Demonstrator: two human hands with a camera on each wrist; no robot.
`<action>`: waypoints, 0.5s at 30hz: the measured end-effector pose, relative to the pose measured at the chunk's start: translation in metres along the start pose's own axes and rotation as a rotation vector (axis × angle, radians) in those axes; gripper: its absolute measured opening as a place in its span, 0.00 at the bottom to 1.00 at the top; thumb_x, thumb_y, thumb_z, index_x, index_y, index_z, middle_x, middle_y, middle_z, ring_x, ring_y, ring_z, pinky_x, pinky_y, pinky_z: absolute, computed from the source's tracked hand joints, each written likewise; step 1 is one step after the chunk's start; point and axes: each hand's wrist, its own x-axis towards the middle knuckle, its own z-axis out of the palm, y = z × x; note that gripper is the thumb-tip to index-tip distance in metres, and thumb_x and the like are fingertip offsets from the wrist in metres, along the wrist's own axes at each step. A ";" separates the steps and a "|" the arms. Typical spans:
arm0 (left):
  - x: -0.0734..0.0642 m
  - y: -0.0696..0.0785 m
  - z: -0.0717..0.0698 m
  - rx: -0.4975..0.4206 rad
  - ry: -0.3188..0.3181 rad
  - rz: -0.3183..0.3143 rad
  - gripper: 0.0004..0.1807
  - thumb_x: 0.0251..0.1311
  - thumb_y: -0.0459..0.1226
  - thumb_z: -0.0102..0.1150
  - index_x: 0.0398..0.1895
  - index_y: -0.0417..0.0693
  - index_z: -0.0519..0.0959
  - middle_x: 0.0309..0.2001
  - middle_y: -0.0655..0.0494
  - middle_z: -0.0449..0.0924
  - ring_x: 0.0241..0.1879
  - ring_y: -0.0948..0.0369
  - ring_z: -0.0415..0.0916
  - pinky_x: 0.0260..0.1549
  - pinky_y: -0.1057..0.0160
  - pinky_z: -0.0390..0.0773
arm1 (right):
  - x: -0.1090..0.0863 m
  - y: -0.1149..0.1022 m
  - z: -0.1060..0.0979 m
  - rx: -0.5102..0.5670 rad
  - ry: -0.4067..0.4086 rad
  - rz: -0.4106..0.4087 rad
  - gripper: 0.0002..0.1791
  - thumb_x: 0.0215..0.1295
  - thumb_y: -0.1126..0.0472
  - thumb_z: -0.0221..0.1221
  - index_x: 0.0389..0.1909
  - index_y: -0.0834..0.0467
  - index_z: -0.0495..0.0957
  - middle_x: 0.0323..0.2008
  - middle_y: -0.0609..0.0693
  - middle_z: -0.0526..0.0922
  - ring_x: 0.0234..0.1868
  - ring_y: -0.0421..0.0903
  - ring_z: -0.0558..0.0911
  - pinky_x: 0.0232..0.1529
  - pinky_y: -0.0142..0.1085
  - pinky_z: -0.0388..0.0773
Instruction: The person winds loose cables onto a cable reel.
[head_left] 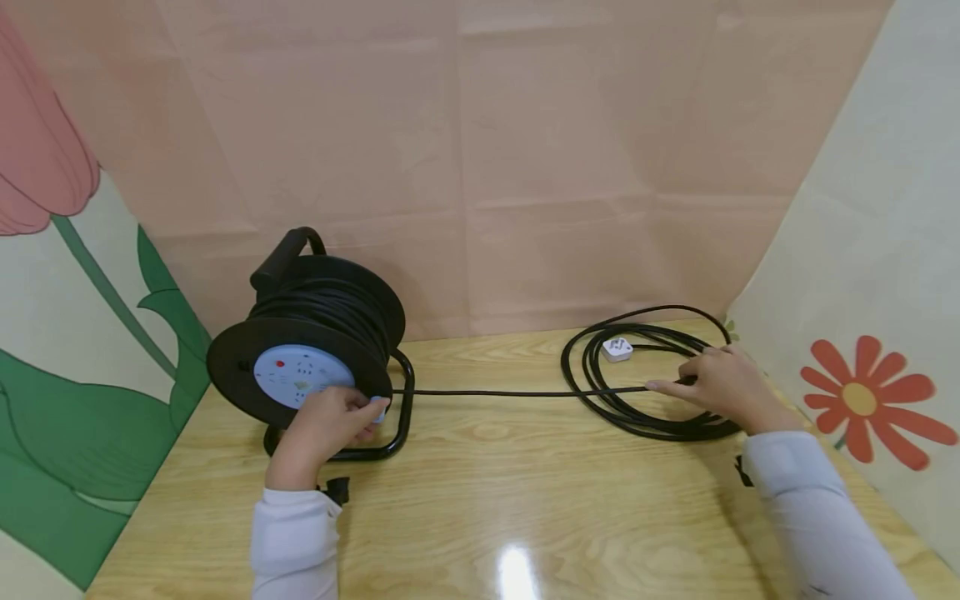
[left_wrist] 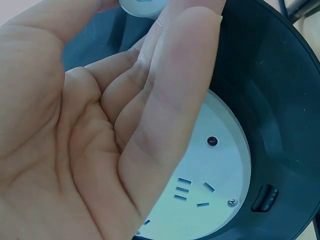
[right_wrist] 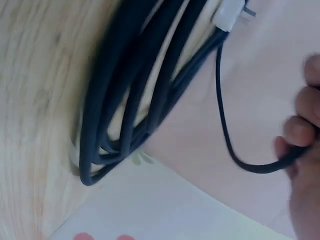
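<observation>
On the left stands a black cable reel (head_left: 300,400) wound with black cable, its pale blue socket panel (left_wrist: 220,165) facing forward. My left hand (head_left: 330,421) is at the lower right of its disc, pinching a small light-blue knob (head_left: 379,409) between thumb and fingers. In the left wrist view that knob shows only at the top edge. My right hand (head_left: 723,379) grips the black cable (head_left: 495,392), which runs taut across to the reel. Below that hand lies a loose coil of cable (right_wrist: 135,95), with a white plug (head_left: 617,349) inside its loops.
A wood-grain table (head_left: 465,500) carries everything. The reel rests on a black tubular frame (head_left: 405,417) with a carrying handle (head_left: 281,258) on top. Behind is a pink sheet (head_left: 465,167); walls with painted flowers stand at left and right.
</observation>
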 end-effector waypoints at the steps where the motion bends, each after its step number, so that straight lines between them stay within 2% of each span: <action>1: 0.000 0.000 0.000 0.002 -0.001 -0.001 0.21 0.61 0.54 0.54 0.28 0.48 0.82 0.22 0.58 0.82 0.24 0.63 0.77 0.30 0.60 0.79 | 0.002 0.000 -0.004 0.000 0.056 -0.023 0.26 0.45 0.30 0.62 0.05 0.43 0.71 0.05 0.37 0.62 0.12 0.39 0.60 0.23 0.43 0.62; 4: 0.001 -0.001 0.000 0.003 -0.006 -0.008 0.20 0.61 0.54 0.54 0.26 0.49 0.82 0.22 0.58 0.82 0.24 0.64 0.76 0.30 0.59 0.79 | 0.010 -0.005 -0.021 0.003 0.225 -0.114 0.24 0.39 0.32 0.66 0.09 0.46 0.74 0.10 0.37 0.66 0.18 0.41 0.61 0.27 0.44 0.63; 8: 0.002 -0.002 0.000 -0.002 -0.020 -0.022 0.21 0.60 0.55 0.54 0.28 0.48 0.83 0.22 0.57 0.83 0.24 0.63 0.77 0.30 0.59 0.80 | 0.023 -0.023 -0.050 -0.008 0.384 -0.233 0.26 0.35 0.33 0.68 0.07 0.48 0.69 0.10 0.38 0.63 0.20 0.43 0.60 0.24 0.42 0.60; 10: 0.002 -0.003 0.000 0.005 -0.025 -0.025 0.21 0.60 0.54 0.55 0.29 0.46 0.83 0.22 0.57 0.83 0.25 0.62 0.77 0.29 0.59 0.80 | 0.028 -0.035 -0.065 -0.011 0.426 -0.244 0.27 0.35 0.32 0.67 0.07 0.48 0.68 0.10 0.39 0.62 0.20 0.44 0.60 0.23 0.42 0.58; 15: 0.003 -0.007 0.000 0.031 -0.052 -0.061 0.21 0.61 0.52 0.55 0.29 0.43 0.83 0.22 0.57 0.82 0.24 0.61 0.76 0.27 0.59 0.79 | 0.031 -0.064 -0.089 0.001 0.492 -0.189 0.27 0.35 0.31 0.66 0.07 0.48 0.69 0.10 0.40 0.64 0.20 0.44 0.61 0.24 0.43 0.57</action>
